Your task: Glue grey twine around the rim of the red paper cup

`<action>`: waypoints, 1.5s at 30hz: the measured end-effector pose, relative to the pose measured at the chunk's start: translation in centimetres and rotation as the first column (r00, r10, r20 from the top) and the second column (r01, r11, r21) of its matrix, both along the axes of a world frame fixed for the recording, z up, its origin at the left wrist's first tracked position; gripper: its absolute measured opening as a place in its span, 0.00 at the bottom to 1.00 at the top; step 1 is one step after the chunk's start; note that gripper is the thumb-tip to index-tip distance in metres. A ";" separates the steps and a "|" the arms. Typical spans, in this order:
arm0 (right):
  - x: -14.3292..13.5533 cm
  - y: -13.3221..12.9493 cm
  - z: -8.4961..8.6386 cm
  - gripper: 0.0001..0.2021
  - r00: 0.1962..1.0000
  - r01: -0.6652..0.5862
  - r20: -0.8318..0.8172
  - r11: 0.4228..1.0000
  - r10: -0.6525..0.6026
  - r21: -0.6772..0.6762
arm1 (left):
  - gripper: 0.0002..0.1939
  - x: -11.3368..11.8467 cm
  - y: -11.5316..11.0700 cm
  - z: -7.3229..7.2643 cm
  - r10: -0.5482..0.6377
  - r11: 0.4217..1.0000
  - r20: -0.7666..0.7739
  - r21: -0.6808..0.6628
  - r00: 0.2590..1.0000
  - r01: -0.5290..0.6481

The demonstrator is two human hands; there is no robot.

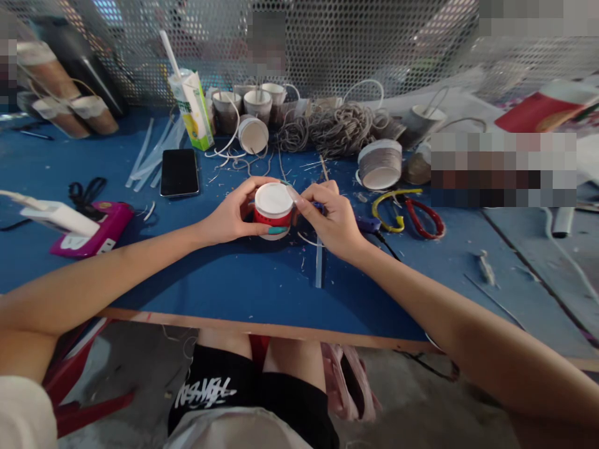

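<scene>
My left hand (237,212) is wrapped round a small red and white cup (274,202), its white round face turned up. Fingers curl behind the cup and the thumb presses on the near side. On the cup's right edge, my right hand (330,215) is closed in a pinch; what its fingertips hold, if anything, is too small to make out. Under the right hand lies a clear glue stick (319,268), with the purple body of a tool (368,224) and its black cable just to the right.
Yellow-handled and red-handled pliers (423,217) lie right of my hands. Behind are a phone (180,173), a drink carton (195,112), tangled grey cord (344,125) and several cord-wrapped cups (381,163). A magenta power strip (98,231) sits at left. The table's front edge (262,333) runs above my lap.
</scene>
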State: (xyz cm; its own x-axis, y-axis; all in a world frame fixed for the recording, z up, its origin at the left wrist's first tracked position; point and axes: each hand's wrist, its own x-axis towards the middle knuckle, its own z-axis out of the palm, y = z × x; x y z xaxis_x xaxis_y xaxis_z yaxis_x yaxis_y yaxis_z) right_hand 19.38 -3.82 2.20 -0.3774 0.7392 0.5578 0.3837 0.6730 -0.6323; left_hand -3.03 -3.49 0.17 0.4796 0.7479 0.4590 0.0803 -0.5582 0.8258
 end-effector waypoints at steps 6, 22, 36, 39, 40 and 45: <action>0.0 0.0 0.1 0.27 1.000 -0.002 -0.009 1.000 0.002 0.002 | 0.40 0.0 0.3 0.0 -0.005 1.000 -0.028 0.030 1.000 0.006; 0.0 -0.1 0.1 0.29 1.000 0.008 -0.020 1.000 -0.008 0.009 | 0.39 0.0 0.3 0.1 -0.055 0.998 -0.034 0.019 0.998 0.055; -0.1 -0.1 0.0 0.27 1.000 0.013 -0.014 1.000 -0.013 0.002 | 0.38 -0.2 0.0 0.2 -0.151 0.975 0.094 -0.148 0.984 0.164; -0.1 -0.2 0.1 0.27 1.000 -0.001 -0.008 1.000 0.001 0.011 | 0.35 -0.3 0.2 -0.1 -0.170 0.970 0.147 -0.150 0.974 0.192; -0.1 -0.2 0.1 0.26 1.000 -0.007 -0.007 1.000 0.007 0.014 | 0.34 -0.3 0.2 -0.2 -0.167 0.969 0.157 -0.156 0.973 0.192; 0.0 -0.2 0.0 0.26 1.000 -0.011 -0.013 1.000 0.011 0.023 | 0.34 -0.3 0.5 -0.4 -0.136 0.968 0.151 -0.191 0.979 0.164</action>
